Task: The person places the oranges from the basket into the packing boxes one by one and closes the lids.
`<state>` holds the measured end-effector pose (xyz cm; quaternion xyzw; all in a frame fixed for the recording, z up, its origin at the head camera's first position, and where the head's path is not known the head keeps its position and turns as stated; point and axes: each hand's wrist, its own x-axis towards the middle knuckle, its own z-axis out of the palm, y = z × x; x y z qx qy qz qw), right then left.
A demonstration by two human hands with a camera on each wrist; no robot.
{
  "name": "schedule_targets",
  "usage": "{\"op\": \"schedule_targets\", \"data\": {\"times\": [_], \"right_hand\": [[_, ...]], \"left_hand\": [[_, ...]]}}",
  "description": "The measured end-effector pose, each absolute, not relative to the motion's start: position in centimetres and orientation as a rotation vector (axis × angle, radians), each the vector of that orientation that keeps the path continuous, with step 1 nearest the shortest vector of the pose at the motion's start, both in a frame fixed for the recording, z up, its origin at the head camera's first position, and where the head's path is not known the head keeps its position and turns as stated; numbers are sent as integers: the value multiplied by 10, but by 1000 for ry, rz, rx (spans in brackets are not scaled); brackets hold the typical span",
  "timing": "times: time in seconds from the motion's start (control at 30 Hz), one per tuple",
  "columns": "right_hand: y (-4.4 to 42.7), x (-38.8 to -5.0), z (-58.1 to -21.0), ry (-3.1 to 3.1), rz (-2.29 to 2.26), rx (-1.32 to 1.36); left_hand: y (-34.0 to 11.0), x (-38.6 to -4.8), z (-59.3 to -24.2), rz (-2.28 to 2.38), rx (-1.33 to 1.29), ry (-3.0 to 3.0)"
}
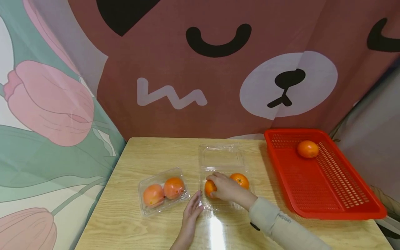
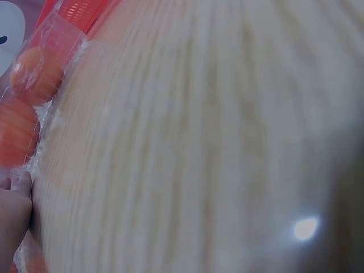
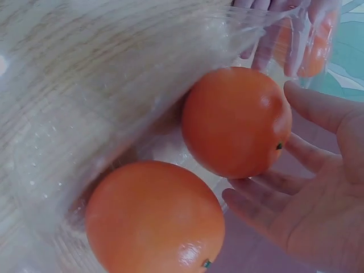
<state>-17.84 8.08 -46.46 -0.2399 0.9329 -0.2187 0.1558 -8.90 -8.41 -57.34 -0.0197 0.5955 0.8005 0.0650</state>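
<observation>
The right hand (image 1: 223, 187) curves its fingers and thumb round the left orange (image 3: 236, 122), which sits inside an open clear container (image 1: 222, 206) on the wooden table (image 1: 156, 149). The fruit lies between the thumb on one side and the fingers on the other. The second orange (image 1: 240, 180) rests in the same container, close beside the first and outside the grip, partly behind the wrist in the head view. The container's lid (image 1: 222, 156) is folded back toward the patterned cloth (image 1: 218, 76). The left hand (image 1: 191, 211) grips nothing; its fingers reach loosely to the container's left wall. From the head camera the right fingers cover part of the held orange, but the right wrist view bares most of its surface, with a small green stem mark on each of the two oranges, and shows the other hand's fingers beyond clear plastic. Only the head view gives the wider layout: a clear box (image 1: 168, 202) with two orange-red fruits (image 1: 153, 195) to the left, and to the right a red basket (image 1: 306, 184) with a single orange (image 1: 307, 149) near its far end. The left wrist view is mostly table, with blurred fruit behind plastic along one margin; which container that is, I cannot tell.
</observation>
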Motion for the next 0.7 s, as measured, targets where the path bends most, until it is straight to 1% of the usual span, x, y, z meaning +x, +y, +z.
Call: {"op": "schedule_targets", "data": {"times": [0.43, 0.7], "right_hand": [[87, -182, -443, 2719, -653, -696], [93, -181, -424, 2823, -635, -742]], "left_hand": [[-83, -90, -575, 2432, -62, 1777], [-84, -89, -573, 2408, -76, 1805]]}}
